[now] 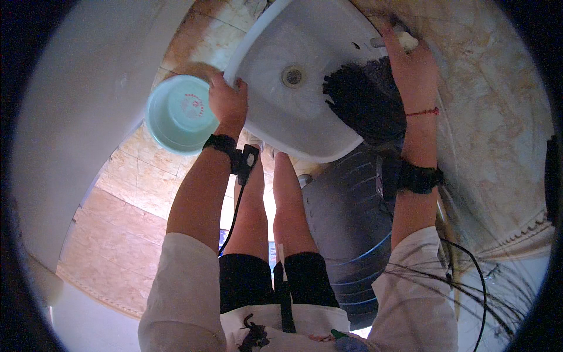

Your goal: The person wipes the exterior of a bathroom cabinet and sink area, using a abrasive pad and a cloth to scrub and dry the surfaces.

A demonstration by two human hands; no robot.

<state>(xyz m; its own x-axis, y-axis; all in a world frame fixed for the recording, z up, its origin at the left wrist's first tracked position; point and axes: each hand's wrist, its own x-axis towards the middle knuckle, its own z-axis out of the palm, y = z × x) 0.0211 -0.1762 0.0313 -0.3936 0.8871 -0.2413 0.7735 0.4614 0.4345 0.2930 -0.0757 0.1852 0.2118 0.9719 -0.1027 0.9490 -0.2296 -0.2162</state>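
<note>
Two bare hands worked at a white washbasin [293,126] seen from above. At the far left, a pale green plastic bowl [176,114] sat on the beige tiled floor [132,176], just beside the basin's left rim. The left hand [229,100] gripped that rim, fingers curled over the edge, a black wrist strap [223,144] below it. The drain [294,75] lay at the basin's centre. To its right, a dark wet cloth [363,100] draped over the basin's right side. Further right, the right hand [407,50] reached to the tap [387,41] at the far edge, fingers closed around a pale lump; what it was could not be told.
</note>
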